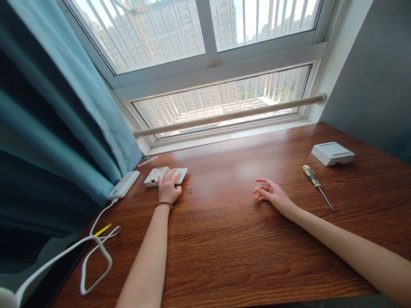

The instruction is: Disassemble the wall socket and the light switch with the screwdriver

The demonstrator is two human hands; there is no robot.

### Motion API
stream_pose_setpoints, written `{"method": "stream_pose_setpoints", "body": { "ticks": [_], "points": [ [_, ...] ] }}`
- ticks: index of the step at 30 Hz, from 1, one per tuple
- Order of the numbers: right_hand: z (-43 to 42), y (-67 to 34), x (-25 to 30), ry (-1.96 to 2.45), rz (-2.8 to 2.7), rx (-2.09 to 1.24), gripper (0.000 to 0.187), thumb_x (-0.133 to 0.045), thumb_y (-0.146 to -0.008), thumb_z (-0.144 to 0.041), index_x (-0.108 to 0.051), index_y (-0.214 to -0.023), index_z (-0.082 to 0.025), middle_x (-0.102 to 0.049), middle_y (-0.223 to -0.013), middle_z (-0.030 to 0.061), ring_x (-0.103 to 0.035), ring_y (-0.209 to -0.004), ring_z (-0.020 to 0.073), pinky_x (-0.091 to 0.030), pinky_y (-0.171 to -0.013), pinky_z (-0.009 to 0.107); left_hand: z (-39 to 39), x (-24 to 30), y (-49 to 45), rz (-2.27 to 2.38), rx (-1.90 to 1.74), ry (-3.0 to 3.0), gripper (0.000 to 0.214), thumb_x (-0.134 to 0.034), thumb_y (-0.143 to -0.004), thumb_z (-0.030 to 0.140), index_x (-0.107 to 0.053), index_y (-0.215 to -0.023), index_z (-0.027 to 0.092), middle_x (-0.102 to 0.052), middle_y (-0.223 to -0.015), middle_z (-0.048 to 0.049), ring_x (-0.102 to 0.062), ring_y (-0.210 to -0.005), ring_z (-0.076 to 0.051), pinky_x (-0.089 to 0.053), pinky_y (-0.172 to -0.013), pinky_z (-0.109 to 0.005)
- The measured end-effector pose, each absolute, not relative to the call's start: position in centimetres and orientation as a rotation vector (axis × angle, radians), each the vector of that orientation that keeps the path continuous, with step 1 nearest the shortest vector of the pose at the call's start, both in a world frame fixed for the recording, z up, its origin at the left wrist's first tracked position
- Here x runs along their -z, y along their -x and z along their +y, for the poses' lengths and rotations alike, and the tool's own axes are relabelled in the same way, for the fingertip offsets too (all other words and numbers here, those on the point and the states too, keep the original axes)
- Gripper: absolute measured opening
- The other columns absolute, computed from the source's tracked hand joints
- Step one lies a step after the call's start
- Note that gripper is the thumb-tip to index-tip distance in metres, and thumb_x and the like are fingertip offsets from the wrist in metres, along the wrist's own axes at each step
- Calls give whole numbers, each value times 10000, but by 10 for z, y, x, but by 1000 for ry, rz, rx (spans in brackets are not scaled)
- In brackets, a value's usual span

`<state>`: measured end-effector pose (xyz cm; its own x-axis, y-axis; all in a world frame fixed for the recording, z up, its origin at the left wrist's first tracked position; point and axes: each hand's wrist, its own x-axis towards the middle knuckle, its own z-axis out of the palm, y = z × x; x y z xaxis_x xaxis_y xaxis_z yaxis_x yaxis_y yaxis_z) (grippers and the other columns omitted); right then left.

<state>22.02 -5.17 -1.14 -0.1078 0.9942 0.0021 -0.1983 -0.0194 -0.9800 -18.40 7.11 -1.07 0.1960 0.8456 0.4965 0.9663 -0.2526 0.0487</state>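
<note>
My left hand (168, 186) lies flat with fingers stretched out on a flat white device (154, 175) near the window side of the wooden table (224, 239). Two small screws (189, 191) lie just right of that hand. My right hand (269, 193) rests on its edge on the bare table, fingers loosely extended and apart, holding nothing. A yellow-and-black handled screwdriver (316, 185) lies to its right, tip pointing toward me. A white square box (332, 153) sits at the far right.
A white power bank (123, 185) with a white cable (96, 252) lies at the table's left edge beside a teal curtain (48, 128). A window with a horizontal rail (231, 114) runs behind the table. A grey wall (379, 77) stands at right.
</note>
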Motion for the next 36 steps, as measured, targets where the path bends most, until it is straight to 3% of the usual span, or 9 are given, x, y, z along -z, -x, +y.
{"method": "stream_pose_setpoints", "body": {
  "ticks": [4, 8, 12, 20, 25, 32, 36],
  "points": [
    [-52, -220, 11, 1014, -1144, -1379, 463, -656, -729, -385, -428, -1076, -180, -632, -800, 27, -616, -651, 138, -486, -588, 277, 78, 18, 186, -1743, 509, 2266, 476, -420, -760, 195, -496, -1230, 197, -461, -1341, -40, -346, -1277, -229, -224, -1076, -443],
    [-52, -220, 12, 1019, -1152, -1371, 460, -653, -730, -388, -429, -1074, -180, -632, -799, 27, -620, -649, 142, -492, -584, 284, 83, 21, 189, -1750, 487, 2273, 472, -387, -789, 200, -478, -1252, 174, -460, -1342, -62, -382, -1252, -217, -264, -1057, -410],
    [-52, -220, 12, 1020, -1151, -1361, 471, -660, -718, -402, -435, -1067, -181, -634, -797, 30, -625, -646, 151, -498, -574, 291, 84, 22, 188, -1753, 473, 2272, 487, -372, -800, 190, -443, -1281, 158, -431, -1365, -79, -365, -1263, -227, -242, -1060, -423],
    [-52, -219, 9, 1026, -1143, -1350, 485, -672, -698, -409, -448, -1062, -179, -634, -780, 26, -624, -633, 147, -496, -565, 284, 74, 17, 177, -1738, 540, 2204, 514, -394, -801, 231, -391, -1310, 157, -408, -1373, -105, -240, -1322, -294, -114, -1058, -560],
    [-51, -219, 6, 1046, -1196, -1314, 465, -661, -695, -438, -489, -1042, -181, -644, -769, 32, -634, -620, 151, -515, -562, 294, 62, -2, 159, -1569, 681, 2166, 524, -459, -750, 198, -426, -1270, 141, -400, -1371, -117, -214, -1335, -296, -81, -1078, -535],
    [-32, -267, -32, 1168, -1367, -979, 329, -612, -728, -446, -614, -888, -158, -660, -763, 62, -638, -693, 189, -532, -667, 361, 42, -21, 81, -1046, 826, 2454, 401, -459, -775, 144, -507, -1172, 172, -583, -1170, -80, -403, -1231, -257, -227, -1064, -499],
    [-20, -349, -47, 1358, -1237, -498, 360, -611, -716, -440, -592, -953, -169, -617, -939, 101, -573, -911, 259, -411, -883, 482, 6, -18, 20, -728, 810, 2706, 371, -439, -796, 97, -513, -1154, 163, -606, -1141, -74, -436, -1207, -226, -299, -1046, -460]
  ]
}}
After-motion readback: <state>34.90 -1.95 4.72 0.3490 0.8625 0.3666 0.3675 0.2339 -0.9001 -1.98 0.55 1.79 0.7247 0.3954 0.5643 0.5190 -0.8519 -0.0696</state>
